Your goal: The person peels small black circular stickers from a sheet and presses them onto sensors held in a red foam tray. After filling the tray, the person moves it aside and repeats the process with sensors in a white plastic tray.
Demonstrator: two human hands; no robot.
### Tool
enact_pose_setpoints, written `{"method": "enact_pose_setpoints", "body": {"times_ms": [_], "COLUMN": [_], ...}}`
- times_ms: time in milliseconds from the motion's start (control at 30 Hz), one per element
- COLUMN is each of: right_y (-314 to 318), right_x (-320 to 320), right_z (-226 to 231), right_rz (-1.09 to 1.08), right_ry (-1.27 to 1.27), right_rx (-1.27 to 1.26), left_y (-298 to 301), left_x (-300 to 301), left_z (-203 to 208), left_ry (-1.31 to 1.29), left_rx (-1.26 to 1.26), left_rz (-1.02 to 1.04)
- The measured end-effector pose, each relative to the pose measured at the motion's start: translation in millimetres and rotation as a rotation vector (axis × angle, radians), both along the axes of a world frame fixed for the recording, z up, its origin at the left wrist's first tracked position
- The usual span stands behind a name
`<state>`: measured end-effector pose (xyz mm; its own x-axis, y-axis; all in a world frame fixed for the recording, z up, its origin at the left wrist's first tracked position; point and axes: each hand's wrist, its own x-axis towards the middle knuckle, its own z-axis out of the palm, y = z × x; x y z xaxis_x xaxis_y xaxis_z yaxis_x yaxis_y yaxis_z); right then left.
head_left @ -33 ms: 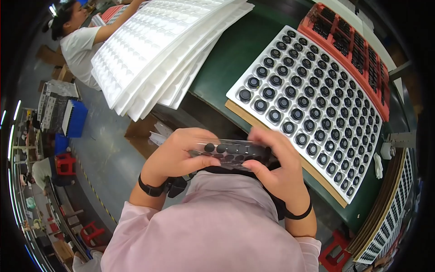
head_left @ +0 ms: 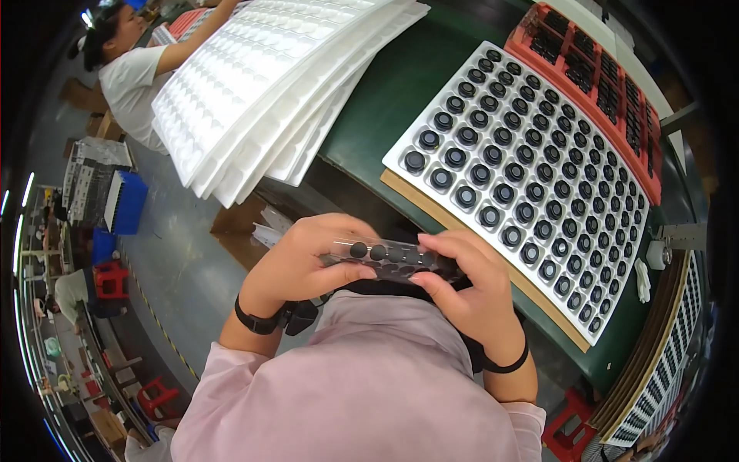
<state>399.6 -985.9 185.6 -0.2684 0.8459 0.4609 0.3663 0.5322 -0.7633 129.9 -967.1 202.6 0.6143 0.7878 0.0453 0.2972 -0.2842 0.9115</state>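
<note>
Close in front of my body, both hands hold a clear plastic pack (head_left: 392, 254) with rows of round black pieces inside. My left hand (head_left: 319, 258) grips its left end, thumb along the near side. My right hand (head_left: 469, 273) pinches the right end between thumb and fingers, covering part of it. Beyond my right hand, a white moulded tray (head_left: 399, 154) lies on a brown board (head_left: 419, 200), its pockets filled with round black parts (head_left: 503, 193).
A stack of white moulded trays (head_left: 223, 92) rises at the upper left of the green table (head_left: 362, 115). Red crates (head_left: 608, 92) of black parts stand at the far right. A person (head_left: 135, 73) works at the far left; a white glove (head_left: 642, 281) lies at the right.
My right fingers have come down slightly onto the pack, and the pack has tilted a little. My left hand stays nearly where it was.
</note>
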Motion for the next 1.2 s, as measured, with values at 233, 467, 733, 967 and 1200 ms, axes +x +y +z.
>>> {"method": "enact_pose_setpoints", "body": {"times_ms": [233,467,733,967,1200], "right_y": [50.9,134.7,223.5,266.2,283.5], "right_x": [13.2,36.0,21.8,-7.2,-28.4], "right_z": [-96.7,-148.8,-181.1,-211.3,-237.0], "right_rz": [-0.004,-0.024,-0.032,0.021,0.069], "right_ry": [0.078,-0.116,-0.024,-0.072,-0.095], "right_rx": [-0.116,-0.169,-0.289,-0.352,-0.393], "left_y": [69.1,168.4,247.8,281.0,293.8], "left_x": [50.6,58.4,68.9,45.5,23.4], "left_z": [-77.9,-164.6,-220.6,-257.5,-292.5], "left_ry": [-0.493,-0.071,-0.041,-0.035,-0.099], "left_rx": [-0.1,0.225,0.388,0.44,0.45], "left_rz": [0.333,0.026,-0.025,-0.038,-0.034]}}
